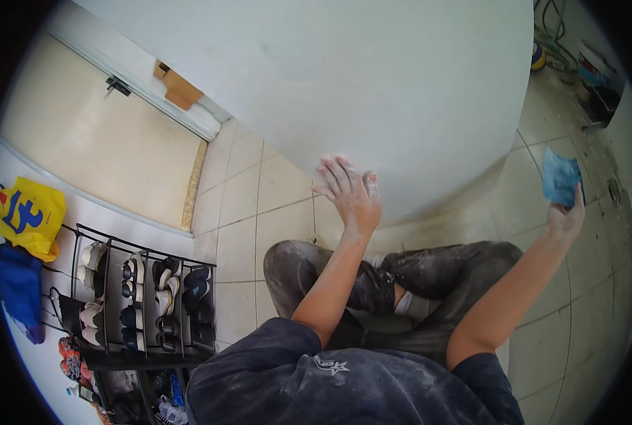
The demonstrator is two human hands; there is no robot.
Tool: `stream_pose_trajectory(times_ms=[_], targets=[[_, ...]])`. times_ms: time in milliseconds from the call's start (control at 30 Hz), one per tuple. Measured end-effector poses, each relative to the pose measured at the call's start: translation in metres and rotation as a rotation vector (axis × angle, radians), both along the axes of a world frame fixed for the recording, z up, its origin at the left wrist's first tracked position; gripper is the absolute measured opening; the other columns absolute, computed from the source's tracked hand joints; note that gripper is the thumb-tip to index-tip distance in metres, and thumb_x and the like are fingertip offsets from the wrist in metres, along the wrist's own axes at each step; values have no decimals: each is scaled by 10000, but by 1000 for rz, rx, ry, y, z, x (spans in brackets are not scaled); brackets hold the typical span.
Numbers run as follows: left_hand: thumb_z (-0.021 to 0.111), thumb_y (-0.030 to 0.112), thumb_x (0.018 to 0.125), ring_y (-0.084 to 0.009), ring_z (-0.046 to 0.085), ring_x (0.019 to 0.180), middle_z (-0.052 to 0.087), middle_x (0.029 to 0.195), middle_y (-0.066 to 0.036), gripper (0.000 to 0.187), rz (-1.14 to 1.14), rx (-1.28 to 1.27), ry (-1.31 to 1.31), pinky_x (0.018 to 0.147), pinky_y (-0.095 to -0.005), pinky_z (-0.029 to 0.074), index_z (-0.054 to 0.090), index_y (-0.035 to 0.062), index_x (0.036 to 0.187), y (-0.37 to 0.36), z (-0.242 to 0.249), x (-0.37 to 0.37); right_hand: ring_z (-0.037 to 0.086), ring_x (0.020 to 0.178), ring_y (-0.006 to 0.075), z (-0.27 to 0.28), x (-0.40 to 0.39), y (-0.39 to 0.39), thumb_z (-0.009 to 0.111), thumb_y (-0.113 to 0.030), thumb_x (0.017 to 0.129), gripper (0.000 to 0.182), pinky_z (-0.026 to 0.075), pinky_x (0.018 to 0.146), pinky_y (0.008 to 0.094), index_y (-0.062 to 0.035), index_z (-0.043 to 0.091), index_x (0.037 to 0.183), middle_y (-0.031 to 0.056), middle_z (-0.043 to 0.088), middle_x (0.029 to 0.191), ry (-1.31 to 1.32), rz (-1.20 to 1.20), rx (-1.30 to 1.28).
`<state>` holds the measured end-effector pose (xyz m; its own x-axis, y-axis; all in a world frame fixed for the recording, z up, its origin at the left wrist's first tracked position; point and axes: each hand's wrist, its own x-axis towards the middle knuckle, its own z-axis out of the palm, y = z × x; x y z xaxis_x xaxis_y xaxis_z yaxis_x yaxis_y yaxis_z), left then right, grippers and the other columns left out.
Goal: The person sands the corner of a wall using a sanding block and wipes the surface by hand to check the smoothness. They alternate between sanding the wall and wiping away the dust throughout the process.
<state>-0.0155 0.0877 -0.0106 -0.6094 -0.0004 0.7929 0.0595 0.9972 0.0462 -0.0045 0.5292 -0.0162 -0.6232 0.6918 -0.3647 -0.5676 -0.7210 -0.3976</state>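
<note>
My left hand (351, 198), dusted with white powder, has its fingers spread at the lower edge of a large smooth white panel (387, 92). The fingertips appear to lie on its surface. Out to the right, my right hand (566, 218) grips a blue sheet of sandpaper (561, 178) by its lower edge. The sheet looks creased and coated with pale dust, and it is held apart from the panel, over the floor tiles.
My crossed legs (443, 273) in dusty dark trousers are below the panel. A shoe rack (146, 255) with several pairs stands left, beside a yellow bag (31, 218). Beyond are a door (110, 134) and cardboard (179, 88). Pale floor tiles (539, 283) extend right.
</note>
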Motion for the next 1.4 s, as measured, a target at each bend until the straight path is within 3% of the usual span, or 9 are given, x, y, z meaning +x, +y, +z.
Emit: stream_pose_trajectory(times_ms=[200,300,367,500,600,833,900,1167,1400], targets=[[421,301,1019,-424,60,1500,120,1610,-259,662,-50,-50,421,1163,-603,26,185,-54,1526,11,229,-21,609,1108,308,14,2,0,671,-61,903,347,523,961,385,140,563,1165,201,615,1210,22,-63,-35],[413,320,1028,-406,74,1503,137,1614,-239,655,-86,-120,526,1172,-586,63,189,-32,1533,4,263,-28,643,1070,299,16,1,-13,672,-66,899,294,539,948,387,120,601,1115,186,659,1153,-6,-25,-30],[422,336,1025,-391,76,1506,144,1616,-225,665,-96,-193,502,1179,-575,62,188,-13,1541,7,259,-30,657,1053,296,22,1,-22,672,-70,898,270,547,941,387,111,618,1091,180,677,1132,-53,-9,-47],[459,383,1005,-347,78,1515,159,1622,-190,680,-137,-406,194,1195,-554,25,224,60,1555,7,181,-21,656,1052,304,29,0,-24,662,-66,904,262,549,942,391,110,616,1093,184,670,1147,-92,0,-86],[478,390,992,-333,78,1517,154,1626,-183,669,-185,-773,75,1192,-559,18,260,98,1553,-7,156,-4,654,1058,309,25,1,-22,653,-64,906,256,544,953,406,101,619,1099,182,666,1158,-34,6,-71],[512,379,974,-358,79,1514,146,1629,-178,685,-132,-354,241,1171,-606,5,266,107,1554,-24,239,-7,637,1067,295,26,3,-20,667,-83,894,301,525,957,385,114,605,1113,175,655,1165,2,-1,-85],[517,369,972,-365,66,1514,136,1631,-179,688,-163,-314,278,1165,-617,-9,261,111,1556,-18,236,-10,651,1060,308,21,-1,-19,652,-72,903,265,541,953,406,102,616,1100,179,664,1160,-17,5,-73],[561,441,948,-315,26,1524,132,1641,-130,699,-238,-653,32,1148,-634,-75,311,182,1548,-22,142,0,642,1069,306,30,-2,-31,655,-75,896,279,529,959,405,100,608,1110,174,658,1162,-58,7,-106],[588,435,928,-348,30,1519,149,1637,-144,693,-175,-477,-50,1128,-665,-76,333,236,1541,-8,181,5,643,1078,319,22,-5,-27,636,-69,909,273,535,961,416,102,602,1120,183,653,1178,-18,17,-105]])
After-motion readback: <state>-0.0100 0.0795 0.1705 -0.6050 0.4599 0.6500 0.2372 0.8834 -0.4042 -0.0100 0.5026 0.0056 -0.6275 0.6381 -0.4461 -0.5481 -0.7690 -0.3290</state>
